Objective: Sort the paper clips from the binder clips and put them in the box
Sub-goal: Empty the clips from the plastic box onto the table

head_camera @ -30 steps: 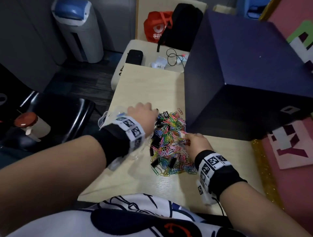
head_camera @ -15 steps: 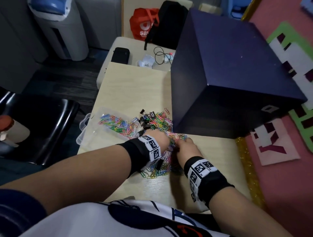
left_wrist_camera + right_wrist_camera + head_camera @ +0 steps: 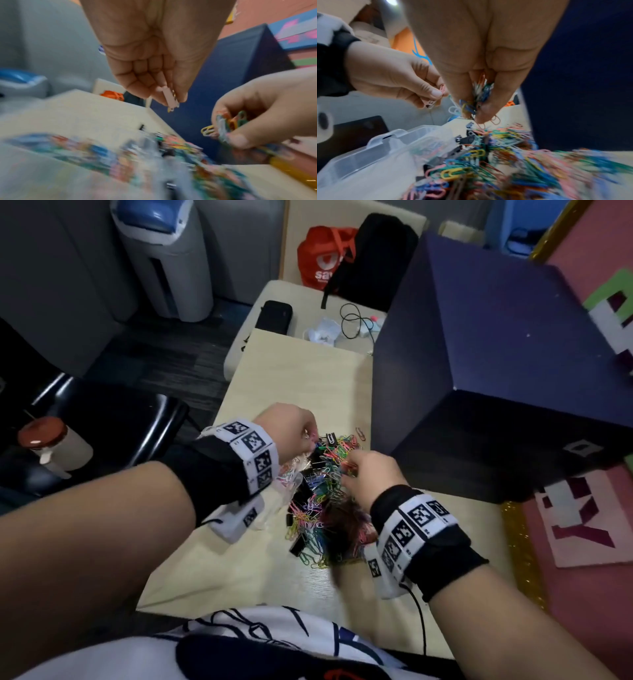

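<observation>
A heap of coloured paper clips (image 3: 318,501) mixed with black binder clips (image 3: 301,546) lies on the pale table (image 3: 294,371). My left hand (image 3: 291,428) is raised above the heap's left edge and pinches a few pink paper clips (image 3: 169,98) between thumb and fingers. My right hand (image 3: 368,474) hovers over the heap's right side and grips a bunch of paper clips (image 3: 481,94) of several colours. The clear plastic box (image 3: 376,151) stands left of the heap, mostly hidden under my left wrist in the head view.
A big dark blue box (image 3: 496,364) stands on the table right behind the heap. A black chair (image 3: 113,433) with a capped jar (image 3: 51,443) is to the left. A second table (image 3: 308,313) beyond holds a black case and cables.
Both hands have lifted off the heap, each with paper clips. The left hand has moved up and left toward the box; the right hand has risen above the heap.
</observation>
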